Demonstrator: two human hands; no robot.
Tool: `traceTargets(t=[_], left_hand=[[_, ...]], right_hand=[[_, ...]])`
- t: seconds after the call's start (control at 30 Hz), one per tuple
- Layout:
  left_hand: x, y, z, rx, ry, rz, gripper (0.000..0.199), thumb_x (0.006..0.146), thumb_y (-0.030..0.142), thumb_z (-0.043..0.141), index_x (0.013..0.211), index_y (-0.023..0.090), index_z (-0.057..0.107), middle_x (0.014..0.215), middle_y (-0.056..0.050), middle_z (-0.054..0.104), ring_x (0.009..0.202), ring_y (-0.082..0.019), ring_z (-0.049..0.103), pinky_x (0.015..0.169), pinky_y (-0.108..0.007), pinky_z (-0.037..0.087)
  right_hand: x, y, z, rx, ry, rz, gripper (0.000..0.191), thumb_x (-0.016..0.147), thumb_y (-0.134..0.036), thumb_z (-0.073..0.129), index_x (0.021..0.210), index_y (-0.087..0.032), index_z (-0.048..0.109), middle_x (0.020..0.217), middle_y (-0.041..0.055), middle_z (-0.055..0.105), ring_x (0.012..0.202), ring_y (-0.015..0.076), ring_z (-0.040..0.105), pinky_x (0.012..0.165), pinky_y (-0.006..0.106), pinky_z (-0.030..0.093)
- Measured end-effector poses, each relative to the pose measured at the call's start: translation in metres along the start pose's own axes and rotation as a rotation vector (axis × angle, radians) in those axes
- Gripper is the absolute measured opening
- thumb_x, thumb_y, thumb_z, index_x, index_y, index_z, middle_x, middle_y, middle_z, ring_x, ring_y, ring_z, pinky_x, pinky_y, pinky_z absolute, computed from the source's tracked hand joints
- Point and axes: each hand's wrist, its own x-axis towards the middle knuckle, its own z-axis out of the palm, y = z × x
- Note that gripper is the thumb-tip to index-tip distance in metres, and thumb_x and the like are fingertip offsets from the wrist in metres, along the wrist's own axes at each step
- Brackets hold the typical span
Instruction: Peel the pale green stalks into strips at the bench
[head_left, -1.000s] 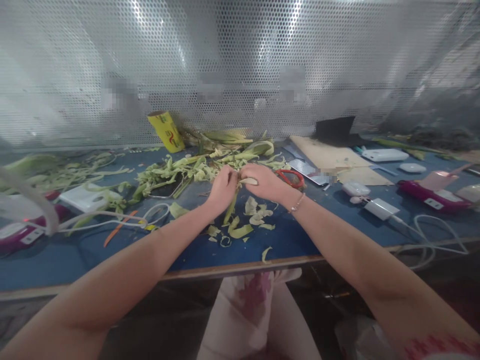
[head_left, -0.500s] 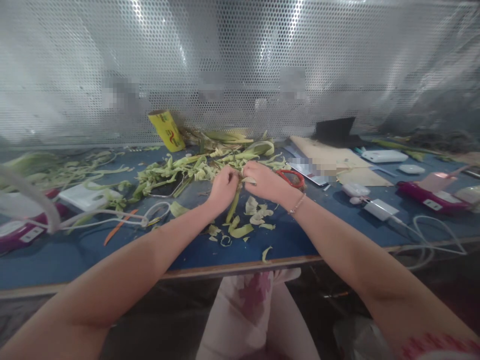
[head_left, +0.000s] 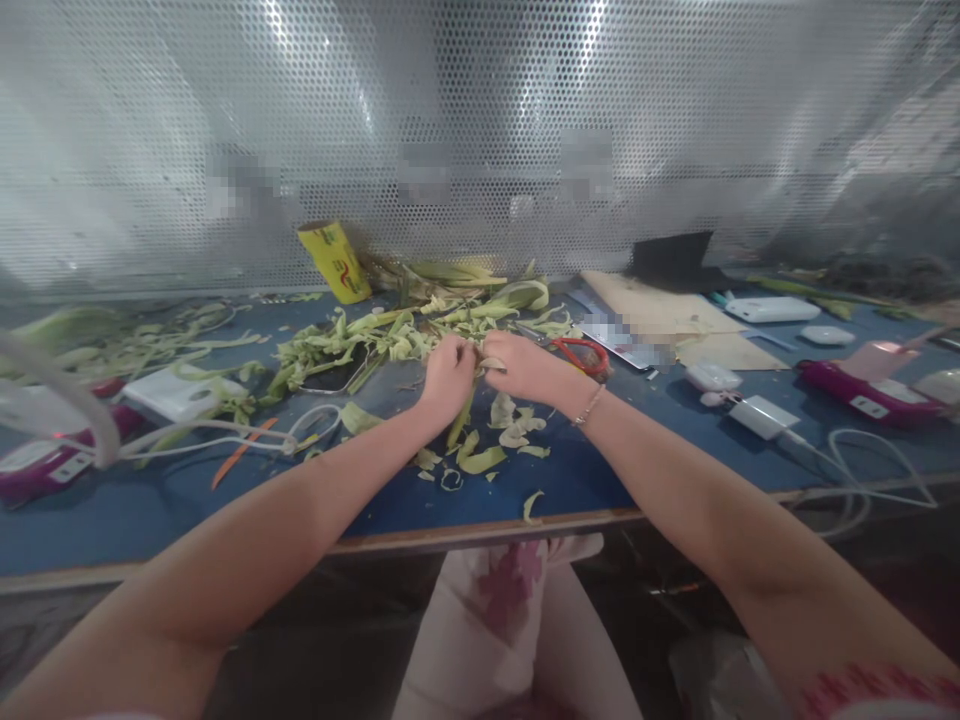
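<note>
My left hand (head_left: 450,375) and my right hand (head_left: 514,365) meet over the blue table, fingers closed round a green stalk (head_left: 459,422) whose lower end hangs beneath them. A pale leaf strip (head_left: 492,366) shows at my right fingertips. Behind the hands lies a heap of green husk-like leaves (head_left: 405,335). Peeled scraps (head_left: 480,458) are scattered on the table just in front of them. Red-handled scissors (head_left: 581,355) lie beside my right wrist.
A yellow tube (head_left: 335,262) leans at the back by the perforated metal panel (head_left: 465,120). White cables (head_left: 225,432) and a purple device (head_left: 60,460) are at left. Cardboard (head_left: 660,305), a phone (head_left: 626,345), a white charger (head_left: 763,418) and another purple device (head_left: 866,392) lie at right.
Both hands have shifted very slightly, staying together round the stalk. The strip at my right fingertips sits a little lower.
</note>
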Motion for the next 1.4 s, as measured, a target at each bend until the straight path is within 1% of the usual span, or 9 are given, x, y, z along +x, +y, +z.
traceTargets(t=[0.23, 0.33, 0.43, 0.53, 0.67, 0.8, 1.07, 1.27, 1.4], left_hand=[[0.000, 0.001, 0.002, -0.019, 0.011, 0.017, 0.024, 0.082, 0.016, 0.040, 0.059, 0.020, 0.037, 0.063, 0.001, 0.044, 0.065, -0.014, 0.043, 0.060, -0.028, 0.032], [-0.001, 0.002, 0.000, -0.029, 0.002, 0.009, 0.022, 0.082, 0.017, 0.041, 0.061, 0.020, 0.039, 0.065, 0.000, 0.046, 0.067, -0.014, 0.045, 0.062, -0.028, 0.033], [-0.002, 0.002, -0.003, -0.041, -0.016, 0.002, 0.019, 0.082, 0.018, 0.042, 0.063, 0.020, 0.041, 0.066, 0.001, 0.048, 0.068, -0.014, 0.046, 0.064, -0.028, 0.034], [-0.002, 0.001, -0.006, -0.045, -0.021, -0.007, 0.018, 0.082, 0.019, 0.041, 0.064, 0.020, 0.042, 0.064, 0.001, 0.048, 0.066, -0.015, 0.046, 0.064, -0.028, 0.034], [-0.001, 0.000, -0.005, -0.047, -0.023, -0.002, 0.018, 0.083, 0.021, 0.040, 0.065, 0.020, 0.042, 0.065, 0.000, 0.048, 0.067, -0.015, 0.047, 0.064, -0.029, 0.035], [0.000, -0.001, -0.004, -0.052, -0.021, 0.004, 0.018, 0.083, 0.022, 0.040, 0.065, 0.020, 0.042, 0.065, 0.000, 0.049, 0.069, -0.015, 0.047, 0.064, -0.028, 0.035], [0.002, 0.000, -0.004, -0.072, -0.038, 0.005, 0.020, 0.082, 0.020, 0.040, 0.063, 0.020, 0.040, 0.065, 0.000, 0.048, 0.068, -0.015, 0.046, 0.063, -0.028, 0.034], [0.002, 0.003, -0.003, -0.068, -0.015, -0.037, 0.020, 0.081, 0.019, 0.042, 0.061, 0.020, 0.040, 0.065, 0.001, 0.047, 0.066, -0.014, 0.045, 0.063, -0.028, 0.033], [0.004, 0.002, 0.001, -0.069, -0.021, -0.065, 0.024, 0.081, 0.017, 0.041, 0.057, 0.020, 0.036, 0.060, 0.001, 0.043, 0.063, -0.014, 0.042, 0.060, -0.028, 0.030]], right_hand=[[-0.001, -0.001, -0.004, -0.033, -0.049, -0.077, 0.013, 0.069, -0.010, 0.040, 0.064, -0.020, 0.033, 0.071, 0.0024, 0.039, 0.067, 0.0149, 0.036, 0.067, 0.029, 0.035], [-0.002, 0.000, -0.005, -0.013, -0.027, -0.092, 0.014, 0.069, -0.010, 0.040, 0.064, -0.020, 0.033, 0.071, 0.0022, 0.039, 0.068, 0.0151, 0.037, 0.068, 0.029, 0.035], [-0.005, 0.003, -0.006, 0.031, -0.005, -0.068, 0.011, 0.071, -0.010, 0.042, 0.067, -0.019, 0.038, 0.071, 0.0020, 0.042, 0.069, 0.0153, 0.039, 0.068, 0.028, 0.035], [-0.007, 0.006, -0.008, 0.091, 0.000, -0.003, 0.003, 0.078, -0.018, 0.044, 0.075, -0.018, 0.045, 0.076, 0.0028, 0.048, 0.070, 0.0150, 0.042, 0.068, 0.028, 0.035], [-0.006, 0.007, -0.009, 0.132, -0.012, -0.008, 0.009, 0.083, -0.020, 0.042, 0.079, -0.017, 0.049, 0.080, 0.0044, 0.052, 0.074, 0.0155, 0.045, 0.071, 0.028, 0.035], [-0.005, 0.005, -0.007, 0.126, -0.037, -0.017, 0.009, 0.080, -0.015, 0.040, 0.077, -0.017, 0.048, 0.077, 0.0041, 0.051, 0.072, 0.0155, 0.043, 0.069, 0.028, 0.034], [-0.005, 0.001, -0.002, 0.097, -0.080, 0.017, 0.009, 0.079, -0.014, 0.038, 0.071, -0.018, 0.042, 0.074, 0.0021, 0.049, 0.069, 0.0140, 0.041, 0.066, 0.026, 0.030], [-0.001, -0.005, -0.003, 0.146, -0.078, 0.087, 0.016, 0.072, -0.013, 0.042, 0.061, -0.019, 0.033, 0.061, -0.0024, 0.041, 0.058, 0.0109, 0.037, 0.059, 0.024, 0.026], [0.001, -0.003, -0.001, 0.143, -0.081, 0.071, 0.018, 0.071, -0.013, 0.043, 0.059, -0.019, 0.032, 0.059, -0.0028, 0.039, 0.056, 0.0106, 0.035, 0.057, 0.025, 0.024]])
